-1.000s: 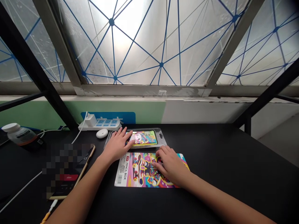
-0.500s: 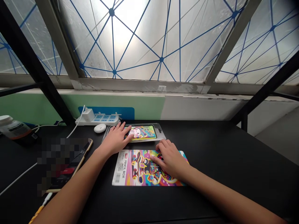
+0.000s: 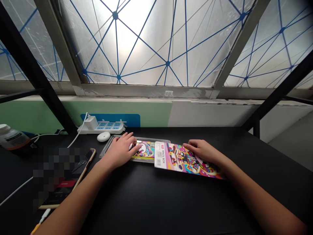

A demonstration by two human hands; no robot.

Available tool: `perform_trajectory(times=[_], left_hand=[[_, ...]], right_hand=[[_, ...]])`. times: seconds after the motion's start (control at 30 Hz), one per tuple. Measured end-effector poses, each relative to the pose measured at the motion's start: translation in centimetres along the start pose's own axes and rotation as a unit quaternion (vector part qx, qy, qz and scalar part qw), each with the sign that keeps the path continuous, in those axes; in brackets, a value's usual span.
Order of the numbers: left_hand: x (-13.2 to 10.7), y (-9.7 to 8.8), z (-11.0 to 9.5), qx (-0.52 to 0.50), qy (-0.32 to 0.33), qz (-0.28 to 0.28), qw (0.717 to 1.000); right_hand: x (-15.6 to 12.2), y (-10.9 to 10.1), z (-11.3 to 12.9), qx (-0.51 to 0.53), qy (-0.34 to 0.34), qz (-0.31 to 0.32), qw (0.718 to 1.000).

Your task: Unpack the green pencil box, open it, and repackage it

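My left hand (image 3: 122,148) lies over the left part of a clear plastic package (image 3: 105,147), fingers apart and thumb across the top. Inside that package sits a colourful pencil box (image 3: 146,149) with a cartoon picture and a yellow edge, partly hidden by the hand. My right hand (image 3: 201,149) grips a bright printed card (image 3: 181,160) marked PENCIL BOX by its far right part, thumb and fingers closed on its edge. The card is lifted and tilted, its left end covering the right part of the package.
A phone or tablet (image 3: 84,171) with a cable, partly blurred out, lies left of my forearm. Behind are a white rounded case (image 3: 103,136), a power strip (image 3: 110,127) and a bottle (image 3: 11,138). Black frame bars (image 3: 281,88) slant at both sides of the black desk (image 3: 151,202).
My right hand has picked up the card from the desk and carried it right and away from me. The package under my left hand has slid slightly closer.
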State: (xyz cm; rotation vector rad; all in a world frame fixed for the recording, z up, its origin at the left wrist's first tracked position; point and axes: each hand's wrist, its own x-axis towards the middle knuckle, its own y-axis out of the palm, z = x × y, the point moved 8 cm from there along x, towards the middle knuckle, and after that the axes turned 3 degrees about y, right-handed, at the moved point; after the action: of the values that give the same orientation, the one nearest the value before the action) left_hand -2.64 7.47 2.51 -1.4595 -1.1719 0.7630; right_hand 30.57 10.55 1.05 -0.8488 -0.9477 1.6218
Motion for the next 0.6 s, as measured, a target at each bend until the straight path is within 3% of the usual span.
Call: perform_trajectory(times=[0.1,0.27,0.4,0.6], left_hand=[[-0.2,0.5,-0.5,0.01,0.0,0.004,1.0],[-0.2,0.9,-0.5,0.013,-0.001,0.013,1.0],[-0.2,1.0,-0.5,0.009,0.001,0.021,1.0],[-0.5,0.8,-1.0,-0.005,0.03,0.022,0.999]], right_hand=[[0.7,-0.3,-1.8,0.007,0.019,-0.007,1.0],[0.0,0.4,1.9,0.035,-0.042,-0.068,0.996],[0.1,1.7,3.6,0.03,-0.045,-0.05,0.997],[0.5,1.3,1.3,0.08,0.0,0.0,0.997]])
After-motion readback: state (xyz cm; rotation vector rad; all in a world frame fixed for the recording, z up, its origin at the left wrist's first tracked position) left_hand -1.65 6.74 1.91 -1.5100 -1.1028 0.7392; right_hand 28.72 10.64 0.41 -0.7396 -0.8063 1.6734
